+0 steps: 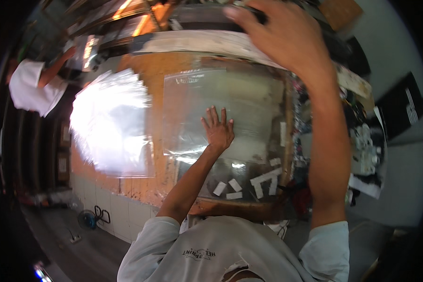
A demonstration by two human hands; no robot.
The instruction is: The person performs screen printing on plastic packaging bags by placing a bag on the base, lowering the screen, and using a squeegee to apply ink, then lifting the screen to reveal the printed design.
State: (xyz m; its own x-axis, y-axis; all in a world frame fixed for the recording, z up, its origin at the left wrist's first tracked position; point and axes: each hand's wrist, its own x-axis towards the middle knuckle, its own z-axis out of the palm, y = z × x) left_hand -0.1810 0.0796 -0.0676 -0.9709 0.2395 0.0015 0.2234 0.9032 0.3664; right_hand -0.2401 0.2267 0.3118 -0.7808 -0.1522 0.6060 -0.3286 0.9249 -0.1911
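Note:
My left hand [218, 134] lies flat, fingers spread, on a clear plastic bag [183, 103]. The bag rests partly on a glass-like sheet [207, 181] and partly on the orange-brown tabletop [159, 70]. High at the far right, my right hand [286, 37] is bent around something dark, its thumb apart on the left. The picture's upper edge cuts off that hand, and its fingertips are hidden. Left of the bag, a fanned pile of clear plastic bags [122, 127] shines with glare.
A long whitish bar [192, 42] crosses behind the work surface. White strips [268, 181] are stuck to the sheet's near right part. Cluttered bottles [364, 150] stand at right. Another person in a white shirt [37, 87] works at far left. A blue round object [87, 219] lies below.

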